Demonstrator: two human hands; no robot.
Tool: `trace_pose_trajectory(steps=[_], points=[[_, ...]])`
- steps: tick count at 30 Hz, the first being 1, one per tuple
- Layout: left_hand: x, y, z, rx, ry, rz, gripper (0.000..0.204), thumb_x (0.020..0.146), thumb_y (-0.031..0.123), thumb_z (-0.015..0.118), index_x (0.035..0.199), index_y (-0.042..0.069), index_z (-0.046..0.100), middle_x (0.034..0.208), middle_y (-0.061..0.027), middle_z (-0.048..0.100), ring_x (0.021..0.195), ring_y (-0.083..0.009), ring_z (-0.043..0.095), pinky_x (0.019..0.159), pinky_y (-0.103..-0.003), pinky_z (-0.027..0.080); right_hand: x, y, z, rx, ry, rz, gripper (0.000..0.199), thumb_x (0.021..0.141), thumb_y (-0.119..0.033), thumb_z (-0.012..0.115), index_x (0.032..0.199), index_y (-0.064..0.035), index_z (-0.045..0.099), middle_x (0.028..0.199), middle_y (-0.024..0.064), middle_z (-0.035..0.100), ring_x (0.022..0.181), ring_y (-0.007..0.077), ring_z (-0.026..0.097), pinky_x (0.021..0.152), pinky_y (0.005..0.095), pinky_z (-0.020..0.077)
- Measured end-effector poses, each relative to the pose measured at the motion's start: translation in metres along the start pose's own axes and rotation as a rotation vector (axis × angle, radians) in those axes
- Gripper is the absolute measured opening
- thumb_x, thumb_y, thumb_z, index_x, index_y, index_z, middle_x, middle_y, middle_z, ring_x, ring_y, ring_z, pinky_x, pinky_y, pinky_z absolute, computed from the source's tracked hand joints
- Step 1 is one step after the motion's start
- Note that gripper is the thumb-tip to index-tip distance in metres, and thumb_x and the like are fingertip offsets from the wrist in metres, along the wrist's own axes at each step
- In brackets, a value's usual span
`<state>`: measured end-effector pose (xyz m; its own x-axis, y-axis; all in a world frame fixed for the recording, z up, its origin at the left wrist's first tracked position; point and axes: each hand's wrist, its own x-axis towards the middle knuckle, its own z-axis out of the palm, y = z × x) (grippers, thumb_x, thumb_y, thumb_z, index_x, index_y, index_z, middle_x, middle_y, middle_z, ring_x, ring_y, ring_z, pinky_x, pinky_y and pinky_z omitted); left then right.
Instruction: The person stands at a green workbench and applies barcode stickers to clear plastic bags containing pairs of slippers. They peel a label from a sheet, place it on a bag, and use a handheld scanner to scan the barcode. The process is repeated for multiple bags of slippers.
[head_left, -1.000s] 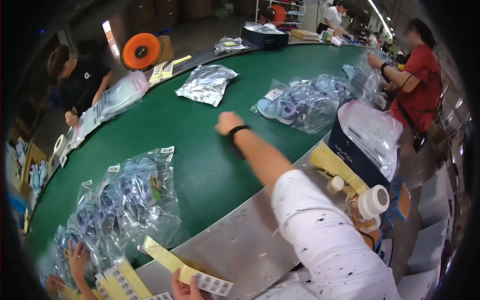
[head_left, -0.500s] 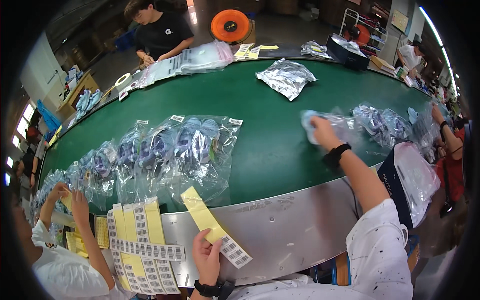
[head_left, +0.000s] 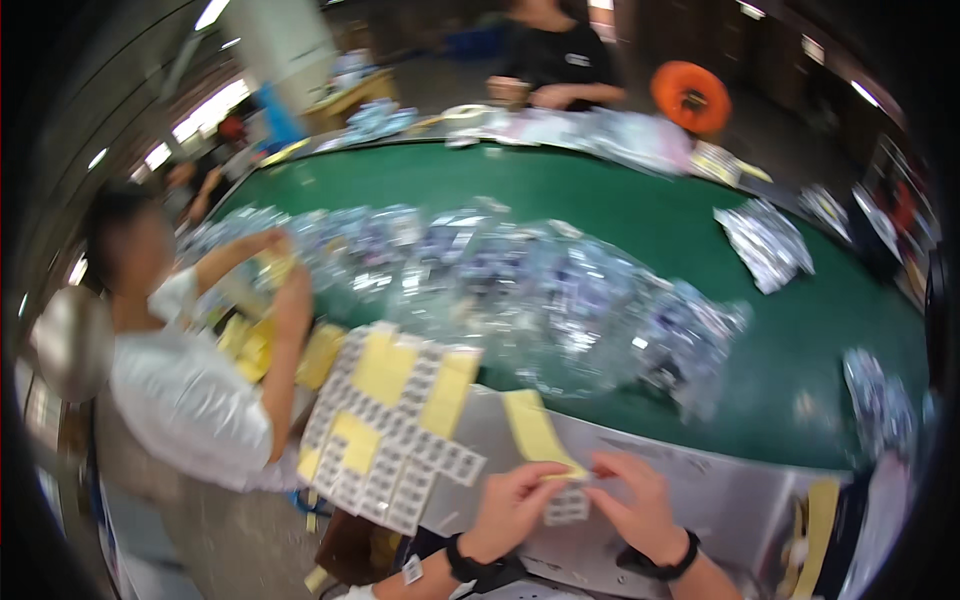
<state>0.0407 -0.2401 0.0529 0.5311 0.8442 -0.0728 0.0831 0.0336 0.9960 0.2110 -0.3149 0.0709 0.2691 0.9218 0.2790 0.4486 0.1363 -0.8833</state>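
In front of me, over the metal edge of the table, my left hand [head_left: 512, 508] is closed on a strip of labels, thumb against fingers. The label strip [head_left: 535, 428] has a bare yellow backing at its far end and white printed labels nearer me. My right hand [head_left: 645, 508] is at the strip's right edge, thumb and forefinger apart. Blur hides whether it touches a label. Beyond the strip, clear bags of bluish-purple shoes [head_left: 590, 295] lie in a row, the nearest bagged pair [head_left: 685, 340] at the row's right end.
Label sheets [head_left: 385, 425] overlap on the metal ledge [head_left: 690, 455] to my left. A co-worker [head_left: 190, 390] sits beyond them. Another person [head_left: 560, 60] stands across the green table [head_left: 790, 360]. A silver bag [head_left: 765, 243] and another bagged pair [head_left: 880, 405] lie to the right.
My view has swung left. My right hand has let go of the bagged shoes, which now lie at the row's right end, and has come back beside the label strip.
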Motion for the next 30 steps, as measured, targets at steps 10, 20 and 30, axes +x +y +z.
trace_pose_trajectory(steps=[10,20,30], points=[[0.003,-0.001,0.008,0.023,-0.118,-0.028,0.025,0.088,0.007,0.066,0.111,0.000,0.062,0.095,-0.0063,0.068,0.078,-0.0077,0.063,0.068,-0.022,0.051,-0.012,-0.012,0.001,-0.274,0.133,-0.167,0.015,0.069,0.004,0.070,0.083,-0.0012,0.068,0.088,0.0119,0.060,0.076,0.0275,0.059,0.066,0.0348,0.0477],[0.012,-0.035,-0.009,0.016,-0.109,-0.183,0.048,0.083,-0.005,0.062,0.129,-0.003,0.047,0.090,-0.0093,0.064,0.073,-0.0071,0.060,0.062,-0.018,0.047,0.025,0.003,-0.064,0.142,0.389,0.043,0.008,0.082,-0.007,0.067,0.089,-0.0022,0.063,0.095,0.0072,0.062,0.082,0.0191,0.060,0.075,0.0302,0.0478],[0.006,-0.023,-0.004,-0.084,-0.040,-0.147,0.048,0.086,-0.005,0.056,0.132,-0.003,0.042,0.102,-0.0147,0.064,0.092,-0.0169,0.064,0.076,-0.026,0.052,0.124,0.172,-0.163,0.848,0.906,0.584,0.020,0.077,-0.014,0.074,0.092,-0.0069,0.064,0.091,0.0030,0.061,0.087,0.0152,0.052,0.074,0.0320,0.0447]])
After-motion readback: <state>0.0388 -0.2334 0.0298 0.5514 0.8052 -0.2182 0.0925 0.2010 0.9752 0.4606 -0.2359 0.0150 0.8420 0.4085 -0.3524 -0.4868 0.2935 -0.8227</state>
